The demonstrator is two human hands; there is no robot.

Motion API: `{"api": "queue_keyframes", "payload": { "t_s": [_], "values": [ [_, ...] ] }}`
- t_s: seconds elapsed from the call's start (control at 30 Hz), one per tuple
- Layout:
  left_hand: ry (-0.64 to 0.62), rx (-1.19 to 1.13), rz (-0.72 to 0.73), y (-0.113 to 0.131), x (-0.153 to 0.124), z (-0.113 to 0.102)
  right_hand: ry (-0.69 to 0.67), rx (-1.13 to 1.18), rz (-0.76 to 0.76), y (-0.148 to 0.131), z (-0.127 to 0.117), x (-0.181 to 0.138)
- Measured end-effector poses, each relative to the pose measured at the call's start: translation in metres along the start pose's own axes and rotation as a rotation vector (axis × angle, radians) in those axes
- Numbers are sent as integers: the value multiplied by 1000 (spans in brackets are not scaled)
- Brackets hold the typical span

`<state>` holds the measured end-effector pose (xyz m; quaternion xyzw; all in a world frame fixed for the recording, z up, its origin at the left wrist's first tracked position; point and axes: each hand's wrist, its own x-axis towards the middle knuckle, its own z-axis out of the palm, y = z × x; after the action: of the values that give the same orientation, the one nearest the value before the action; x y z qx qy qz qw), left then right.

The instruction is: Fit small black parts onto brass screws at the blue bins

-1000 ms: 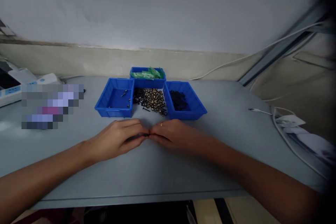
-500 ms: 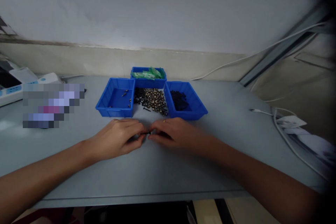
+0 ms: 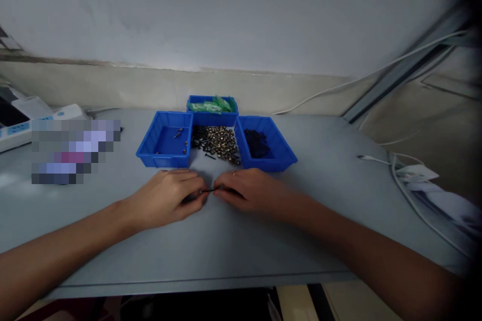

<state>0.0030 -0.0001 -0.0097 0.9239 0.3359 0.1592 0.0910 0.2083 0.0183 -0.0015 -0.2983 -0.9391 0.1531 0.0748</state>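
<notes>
My left hand (image 3: 167,198) and my right hand (image 3: 251,189) rest on the grey table (image 3: 226,241), fingertips facing each other. Both pinch the ends of a thin dark screw (image 3: 210,190) that bridges the small gap between them. Just beyond the hands lies a loose pile of brass and black screws (image 3: 217,143) on the table. A blue tray (image 3: 165,141) on the left holds a few screws. A second blue tray (image 3: 265,143) on the right holds small black parts. Behind the pile, a third blue tray (image 3: 213,109) carries green pieces.
A white power strip (image 3: 22,128) and a blurred-out item (image 3: 73,151) lie at the left. White cables and a cloth (image 3: 425,180) sit at the right edge. The table's front edge runs just below my forearms.
My fingertips, touching a second ago, have drawn slightly apart, and the dark screw now shows between them. Both hands stay in place.
</notes>
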Motion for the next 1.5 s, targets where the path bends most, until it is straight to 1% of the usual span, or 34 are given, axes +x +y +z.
{"api": "queue_keyframes", "payload": {
  "t_s": [0.13, 0.27, 0.4, 0.5, 0.6, 0.73, 0.83, 0.93, 1.0, 1.07, 1.17, 1.23, 1.5],
  "values": [
    [16, -16, -11, -1, -1, 0, -13, 7, -4, 0, -1, 0],
    [83, -9, 8, -2, -2, 0, -16, 3, -10, -1, -2, 1],
    [118, -12, 73, 0, -3, 1, -14, -16, -12, -3, -1, 2],
    [114, -10, 145, 2, -3, 1, -27, -45, -43, -4, 0, 1],
    [108, 13, 179, 2, -3, 1, -21, -72, -68, -4, 0, 1],
    [112, 28, 147, 1, -3, 0, 0, -68, -44, -3, 0, 1],
    [114, 29, 65, -2, -3, 1, 43, -32, 16, -1, -1, 0],
    [87, -2, -10, -3, -1, 2, 86, 36, 76, -3, -3, -1],
    [51, -43, -7, -2, 0, 3, 82, 85, 65, -5, -3, -1],
    [18, -75, 25, -1, 0, 4, 72, 109, 13, -8, -2, -2],
    [-8, -84, 56, 1, 0, 5, 88, 107, -55, -10, 0, -2],
    [-17, -80, 51, 1, 0, 6, 104, 103, -65, -9, 0, -2],
    [40, -42, -66, -1, 0, 3, 126, 29, 50, -3, -3, -2]
  ]
}}
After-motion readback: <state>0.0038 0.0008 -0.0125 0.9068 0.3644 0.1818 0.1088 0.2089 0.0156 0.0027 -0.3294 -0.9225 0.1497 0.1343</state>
